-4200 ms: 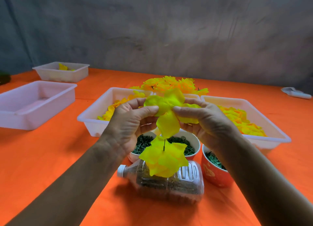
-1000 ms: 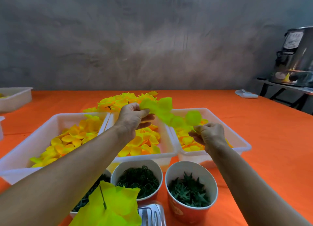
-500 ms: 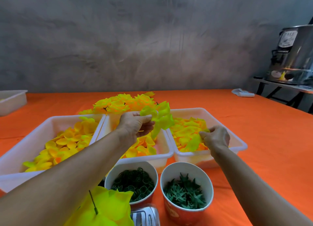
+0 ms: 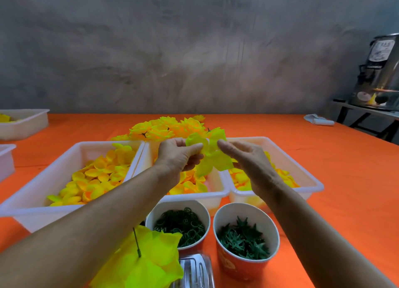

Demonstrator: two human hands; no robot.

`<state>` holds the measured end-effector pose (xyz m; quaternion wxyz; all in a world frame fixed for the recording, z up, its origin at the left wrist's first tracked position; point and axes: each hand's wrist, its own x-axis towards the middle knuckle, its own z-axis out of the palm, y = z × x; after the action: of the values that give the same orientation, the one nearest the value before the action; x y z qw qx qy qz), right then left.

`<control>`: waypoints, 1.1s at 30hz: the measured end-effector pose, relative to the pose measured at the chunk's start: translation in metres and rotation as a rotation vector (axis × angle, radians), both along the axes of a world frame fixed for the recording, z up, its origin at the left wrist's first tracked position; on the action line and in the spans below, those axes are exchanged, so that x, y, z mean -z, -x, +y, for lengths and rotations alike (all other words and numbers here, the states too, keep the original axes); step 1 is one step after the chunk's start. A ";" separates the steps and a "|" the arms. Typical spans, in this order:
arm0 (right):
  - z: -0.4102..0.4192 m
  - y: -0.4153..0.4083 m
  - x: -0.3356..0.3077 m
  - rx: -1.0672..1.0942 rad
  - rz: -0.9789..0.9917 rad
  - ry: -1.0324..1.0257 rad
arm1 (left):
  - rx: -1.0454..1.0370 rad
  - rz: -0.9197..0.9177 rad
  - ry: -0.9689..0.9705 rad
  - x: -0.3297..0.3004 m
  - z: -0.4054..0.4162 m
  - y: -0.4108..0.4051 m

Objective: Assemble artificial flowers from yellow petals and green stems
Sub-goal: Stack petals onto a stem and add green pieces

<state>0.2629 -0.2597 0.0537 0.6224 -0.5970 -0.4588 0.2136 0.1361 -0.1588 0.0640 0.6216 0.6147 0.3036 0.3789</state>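
Three white plastic trays of loose yellow petals (image 4: 97, 175) sat side by side on the orange table (image 4: 345, 169), a heap of finished yellow flowers (image 4: 168, 128) behind them, two paper cups of green parts (image 4: 244, 238) in front, both hands raised above the middle tray (image 4: 213, 196).

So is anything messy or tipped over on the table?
Mostly tidy. One clear plastic bottle lies on its side at the near edge instead of standing, under a yellow flower on a thin stem. The finished flowers sit heaped loose on the orange cloth behind the trays.
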 end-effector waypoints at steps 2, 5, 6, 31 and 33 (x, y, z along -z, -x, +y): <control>0.003 0.013 -0.005 -0.086 0.073 -0.054 | 0.033 -0.002 0.019 -0.003 -0.002 0.004; 0.006 0.023 -0.009 -0.111 0.254 -0.076 | 0.054 -0.013 0.058 -0.009 -0.001 0.015; 0.007 0.026 -0.011 -0.141 0.303 -0.058 | 0.053 -0.022 0.077 -0.011 0.001 0.019; -0.014 0.098 -0.038 -0.551 0.394 0.160 | 0.210 0.019 0.115 -0.041 -0.026 0.130; -0.016 0.103 -0.039 -0.574 0.392 0.165 | 0.207 0.011 0.118 -0.041 -0.031 0.135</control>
<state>0.1603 -0.2758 0.0926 0.5627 -0.4397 -0.4609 0.5268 0.0009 -0.1900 0.1048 0.6908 0.6073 0.2637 0.2907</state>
